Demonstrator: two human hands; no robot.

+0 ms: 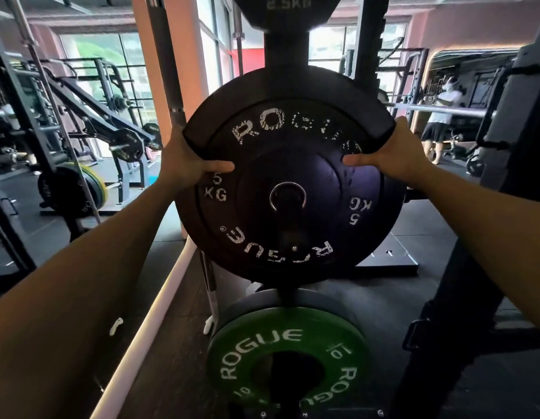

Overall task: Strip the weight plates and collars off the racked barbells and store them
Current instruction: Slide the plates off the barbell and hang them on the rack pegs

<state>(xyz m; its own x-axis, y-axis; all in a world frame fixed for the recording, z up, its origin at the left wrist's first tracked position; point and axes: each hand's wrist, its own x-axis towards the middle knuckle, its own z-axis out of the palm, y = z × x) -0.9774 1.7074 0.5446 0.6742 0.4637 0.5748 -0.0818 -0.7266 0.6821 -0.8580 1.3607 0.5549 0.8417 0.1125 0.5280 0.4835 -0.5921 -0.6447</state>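
A black 5 kg Rogue bumper plate fills the middle of the view, its steel centre ring around a black storage peg on the rack upright. My left hand grips its upper left rim, thumb on the face. My right hand grips the upper right rim the same way. Another black plate sits close behind it. Below hangs a green 10 kg Rogue plate on a lower peg. Above, a black 2.5 kg plate is stored at the top edge.
A bare barbell stands upright just left of the storage post. Further left are racks with loaded plates. A racked bar crosses at right, and a person stands behind it. A black rack upright rises at right.
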